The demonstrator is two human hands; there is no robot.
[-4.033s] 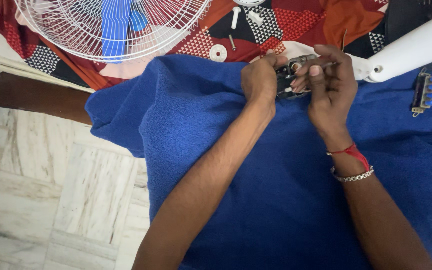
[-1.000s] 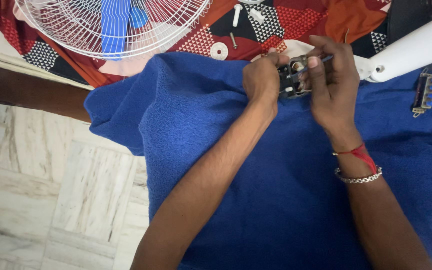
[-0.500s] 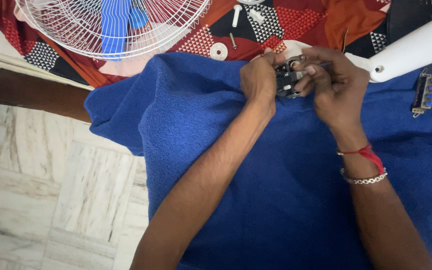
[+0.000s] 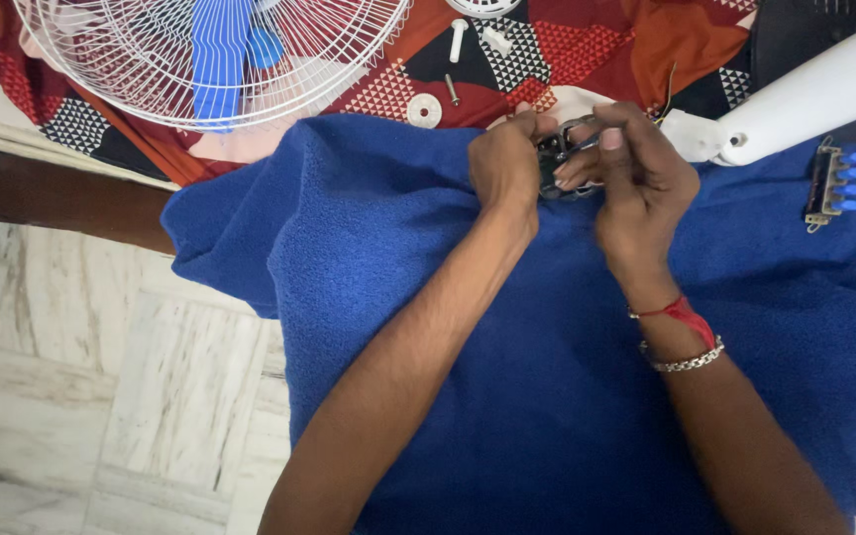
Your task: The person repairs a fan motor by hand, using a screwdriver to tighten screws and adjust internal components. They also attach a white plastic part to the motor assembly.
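Observation:
My left hand (image 4: 505, 163) and my right hand (image 4: 636, 173) meet over a blue towel (image 4: 507, 376) and together grip a small dark metal part (image 4: 557, 157) with wires. Fingers cover most of the part, so its shape is hard to tell. My right wrist wears a red thread and a silver chain. Both hands sit at the towel's far edge, close to a white fan pole (image 4: 804, 94).
A white fan guard with blue blades (image 4: 210, 50) lies at the top left on a red patterned cloth (image 4: 587, 40). A white washer (image 4: 424, 110), a bolt (image 4: 451, 89) and white pieces lie there. A switch block with blue buttons (image 4: 834, 183) and small screws sit at right. Marble floor shows left.
Both hands have stayed on the small part, turning it slightly; my right fingers have curled further over it. The view has shifted a little.

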